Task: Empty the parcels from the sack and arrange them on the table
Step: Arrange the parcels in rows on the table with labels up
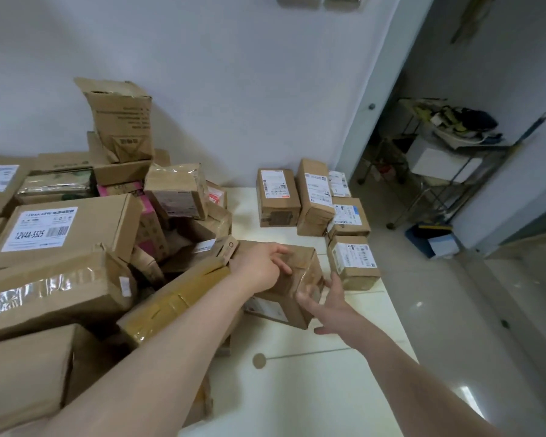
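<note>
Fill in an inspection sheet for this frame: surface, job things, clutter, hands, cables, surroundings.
Surface: white table, with parcels on its left and far right.
Job's things: brown taped cardboard parcel, tilted, over the table's middle; small labelled cardboard boxes set side by side at the far right; heap of cardboard boxes on the left; sack not in view.
Clutter: round tan disc on the table.
Hands: left hand grips the parcel's top; right hand open, fingers at its right side.
Cables: nothing seen.
Surroundings: white wall; metal wire rack and blue bin beyond the doorway.
</note>
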Motion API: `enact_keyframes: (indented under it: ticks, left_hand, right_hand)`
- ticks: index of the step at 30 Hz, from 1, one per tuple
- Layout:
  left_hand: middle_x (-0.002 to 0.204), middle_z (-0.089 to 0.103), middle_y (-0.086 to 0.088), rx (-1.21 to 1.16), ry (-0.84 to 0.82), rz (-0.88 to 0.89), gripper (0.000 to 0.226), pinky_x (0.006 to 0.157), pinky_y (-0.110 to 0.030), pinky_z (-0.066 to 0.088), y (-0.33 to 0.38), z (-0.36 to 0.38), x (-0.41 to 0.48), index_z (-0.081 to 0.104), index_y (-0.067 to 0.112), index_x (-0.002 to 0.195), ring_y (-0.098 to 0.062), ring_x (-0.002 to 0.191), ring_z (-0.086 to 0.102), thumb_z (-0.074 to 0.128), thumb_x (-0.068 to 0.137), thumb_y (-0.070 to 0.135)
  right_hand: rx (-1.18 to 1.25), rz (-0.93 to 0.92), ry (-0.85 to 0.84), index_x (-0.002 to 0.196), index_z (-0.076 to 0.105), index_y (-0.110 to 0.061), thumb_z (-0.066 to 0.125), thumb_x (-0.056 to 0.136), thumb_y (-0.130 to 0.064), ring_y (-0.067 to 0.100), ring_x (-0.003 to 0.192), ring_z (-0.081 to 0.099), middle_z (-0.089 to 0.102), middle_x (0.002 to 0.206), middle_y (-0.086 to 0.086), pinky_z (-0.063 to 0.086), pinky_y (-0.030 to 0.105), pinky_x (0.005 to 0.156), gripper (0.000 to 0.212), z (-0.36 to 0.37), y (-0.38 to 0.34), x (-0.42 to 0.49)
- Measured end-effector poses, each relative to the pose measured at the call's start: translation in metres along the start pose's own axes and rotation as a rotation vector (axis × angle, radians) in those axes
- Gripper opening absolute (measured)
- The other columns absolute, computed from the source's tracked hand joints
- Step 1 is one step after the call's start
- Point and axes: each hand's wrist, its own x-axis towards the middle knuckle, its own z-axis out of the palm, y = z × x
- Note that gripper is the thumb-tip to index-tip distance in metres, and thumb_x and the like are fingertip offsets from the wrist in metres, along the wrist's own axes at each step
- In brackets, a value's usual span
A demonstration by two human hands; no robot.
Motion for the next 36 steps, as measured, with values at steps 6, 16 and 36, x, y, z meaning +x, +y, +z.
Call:
enact_keyframes:
  ticks: [6,16,36]
  left_hand:
    - [0.065,0.069,0.02,0.133,-0.023,-0.108,0.049,0.088,-0.017,0.046,-0.004,0.021,0.007,0.056,0.03,0.133,-0.011,0.105,0.061,0.042,0.095,0.002]
    - [0.138,0.048,0.0,0.543,0.733,-0.067,0.053,0.118,-0.057,-0.006,0.007,0.023,-0.025,0.048,0.04,0.135,-0.025,0.138,0.032,0.053,0.089,0.016]
    - [0.141,0.024,-0.022,0.884,0.248,-0.536,0.126,0.112,-0.051,0.022,-0.013,-0.008,-0.083,-0.013,0.03,0.153,-0.038,0.133,0.027,0.08,0.07,0.047]
  right_hand:
    - [-0.457,-0.136,0.061,0.151,-0.018,-0.025,0.09,0.056,-0.045,0.027,0.146,0.01,-0.006,0.156,-0.003,0.024,0.044,0.116,0.145,0.009,0.013,0.002]
    - [-0.035,-0.104,0.342,0.151,0.007,-0.023,0.082,0.065,-0.043,0.029,0.133,0.034,0.024,0.147,0.008,0.035,0.042,0.111,0.116,0.009,0.02,0.013]
    - [0.723,0.402,0.369,0.132,0.039,-0.01,0.059,0.092,-0.031,0.032,0.087,0.065,0.059,0.115,0.012,0.056,0.044,0.074,0.05,0.021,0.004,0.023]
